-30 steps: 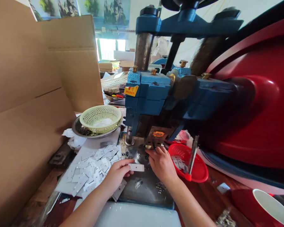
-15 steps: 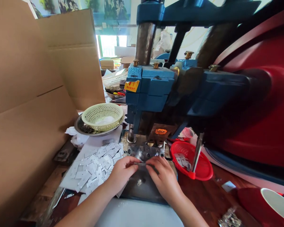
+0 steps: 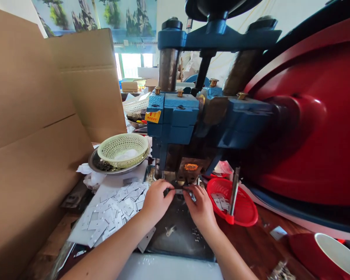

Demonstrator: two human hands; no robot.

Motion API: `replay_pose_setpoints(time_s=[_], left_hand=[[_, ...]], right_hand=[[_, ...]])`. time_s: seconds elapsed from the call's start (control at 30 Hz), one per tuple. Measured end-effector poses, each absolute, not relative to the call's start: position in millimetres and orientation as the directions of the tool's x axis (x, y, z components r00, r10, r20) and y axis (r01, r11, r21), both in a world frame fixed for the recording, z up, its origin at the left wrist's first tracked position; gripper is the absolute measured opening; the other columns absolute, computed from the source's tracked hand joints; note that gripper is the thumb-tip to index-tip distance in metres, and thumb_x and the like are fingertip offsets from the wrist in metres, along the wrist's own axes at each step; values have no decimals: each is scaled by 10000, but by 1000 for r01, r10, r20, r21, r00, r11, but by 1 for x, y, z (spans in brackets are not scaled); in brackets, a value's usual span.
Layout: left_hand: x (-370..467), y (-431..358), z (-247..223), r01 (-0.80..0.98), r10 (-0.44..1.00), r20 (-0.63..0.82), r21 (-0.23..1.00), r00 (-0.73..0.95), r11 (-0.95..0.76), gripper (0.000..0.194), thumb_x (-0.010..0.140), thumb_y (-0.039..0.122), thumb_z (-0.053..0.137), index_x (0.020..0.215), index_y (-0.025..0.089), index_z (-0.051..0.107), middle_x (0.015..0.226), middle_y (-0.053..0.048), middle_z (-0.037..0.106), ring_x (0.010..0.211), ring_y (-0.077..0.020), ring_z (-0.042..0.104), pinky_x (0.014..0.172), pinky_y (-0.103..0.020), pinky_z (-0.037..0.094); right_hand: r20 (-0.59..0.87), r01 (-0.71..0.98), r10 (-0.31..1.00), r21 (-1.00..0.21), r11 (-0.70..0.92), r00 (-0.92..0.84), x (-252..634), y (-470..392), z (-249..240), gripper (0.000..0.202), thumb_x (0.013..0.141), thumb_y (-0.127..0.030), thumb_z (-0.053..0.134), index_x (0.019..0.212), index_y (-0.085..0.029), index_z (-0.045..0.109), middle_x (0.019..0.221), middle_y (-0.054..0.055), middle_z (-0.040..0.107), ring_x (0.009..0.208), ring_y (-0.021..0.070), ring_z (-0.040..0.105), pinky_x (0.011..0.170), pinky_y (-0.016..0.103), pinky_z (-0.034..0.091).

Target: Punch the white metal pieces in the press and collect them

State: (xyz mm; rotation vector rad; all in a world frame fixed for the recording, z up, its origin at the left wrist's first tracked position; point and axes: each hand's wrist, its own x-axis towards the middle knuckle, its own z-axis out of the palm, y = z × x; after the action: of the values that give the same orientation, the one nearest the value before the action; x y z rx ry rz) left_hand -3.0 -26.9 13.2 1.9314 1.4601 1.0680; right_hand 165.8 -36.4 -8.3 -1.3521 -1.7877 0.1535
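Both hands meet just in front of the die area of a blue press [image 3: 181,116]. A small flat metal plate [image 3: 179,191] spans the gap between them. My left hand [image 3: 159,198] pinches its left end between thumb and fingers. My right hand [image 3: 198,202] grips the right end the same way. Below them, a small loose metal piece [image 3: 170,231] lies on the dark press bed [image 3: 181,243]. A pile of flat metal plates [image 3: 116,210] spreads over a white board to the left. One more plate [image 3: 146,239] lies beside my left forearm.
A red basket [image 3: 251,216] with plates stands right of the press, a metal rod rising at it. Back left, a pale green basket [image 3: 122,149] rests in a metal bowl [image 3: 93,165]. Cardboard [image 3: 32,97] walls the left; a big red wheel [image 3: 317,116] fills the right.
The camera view has shifted. Both hands are nearer the die, and the plate between them shows more clearly. A small metal piece and specks now show on the bed.
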Motion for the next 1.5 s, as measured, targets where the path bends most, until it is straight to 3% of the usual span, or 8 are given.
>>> replay_pose_setpoints(time_s=[0.33, 0.7, 0.8, 0.87, 0.97, 1.1, 1.33, 1.5], left_hand=[[6, 3, -3, 480, 980, 120, 858, 157, -182, 309, 787, 158, 527, 1073, 182, 640, 1108, -69, 652, 1062, -221, 578, 977, -359, 406], [0, -4, 8, 526, 958, 247, 800, 146, -287, 306, 791, 145, 535, 1083, 191, 613, 1198, -75, 586, 1151, -223, 509, 1032, -362, 347], [-13, -25, 16, 631, 936, 333, 704, 114, -327, 200, 824, 204, 531, 1001, 209, 624, 1093, -63, 607, 1066, -226, 533, 958, -371, 387], [-21, -46, 16, 691, 943, 229, 641, 242, -333, 158, 847, 212, 495, 904, 226, 642, 935, -40, 634, 926, -209, 569, 844, -345, 427], [-25, -74, 9, 788, 929, 22, 522, 369, -325, 135, 817, 297, 568, 889, 230, 660, 907, -50, 622, 894, -239, 560, 799, -368, 420], [-21, -89, -4, 833, 930, -31, 456, 365, -312, 168, 746, 319, 671, 877, 216, 652, 961, -57, 593, 944, -268, 533, 832, -402, 394], [-20, -88, -13, 770, 936, -15, 573, 351, -279, 106, 741, 212, 651, 845, 217, 633, 918, -38, 607, 907, -237, 538, 806, -369, 393], [-19, -90, -16, 680, 931, -29, 692, 363, -243, 160, 748, 139, 589, 861, 235, 650, 824, -20, 652, 818, -212, 569, 746, -334, 405]], right_hand=[[443, 625, 896, -708, 329, 31, 164, -9, -27, 236, 804, -292, 504, 983, -184, 614, 1048, 102, 613, 1001, 241, 575, 873, 409, 470], [442, 597, 895, -733, 326, 55, 166, -17, -18, 212, 838, -316, 468, 926, -186, 610, 959, 87, 643, 919, 220, 605, 797, 356, 489], [403, 592, 912, -754, 284, 76, 183, -38, -17, 215, 863, -346, 467, 938, -207, 614, 935, 71, 657, 886, 213, 619, 779, 351, 496], [338, 611, 940, -754, 240, 49, 195, -55, -18, 201, 865, -345, 471, 884, -221, 627, 851, 45, 673, 821, 204, 634, 751, 341, 505], [279, 696, 960, -687, 209, -14, 208, -74, -25, 213, 868, -331, 458, 862, -227, 644, 835, 32, 687, 810, 203, 642, 751, 348, 511], [351, 820, 933, -511, 256, -72, 211, -80, -35, 228, 882, -291, 442, 895, -224, 660, 881, 38, 689, 857, 204, 636, 782, 357, 503], [450, 904, 867, -246, 350, -214, 203, -73, -37, 234, 909, -279, 459, 977, -226, 676, 801, 42, 654, 758, 186, 598, 709, 315, 463], [460, 883, 862, -286, 372, -215, 201, -73, -34, 224, 914, -252, 452, 858, -213, 666, 815, 47, 648, 765, 190, 569, 723, 329, 440]])
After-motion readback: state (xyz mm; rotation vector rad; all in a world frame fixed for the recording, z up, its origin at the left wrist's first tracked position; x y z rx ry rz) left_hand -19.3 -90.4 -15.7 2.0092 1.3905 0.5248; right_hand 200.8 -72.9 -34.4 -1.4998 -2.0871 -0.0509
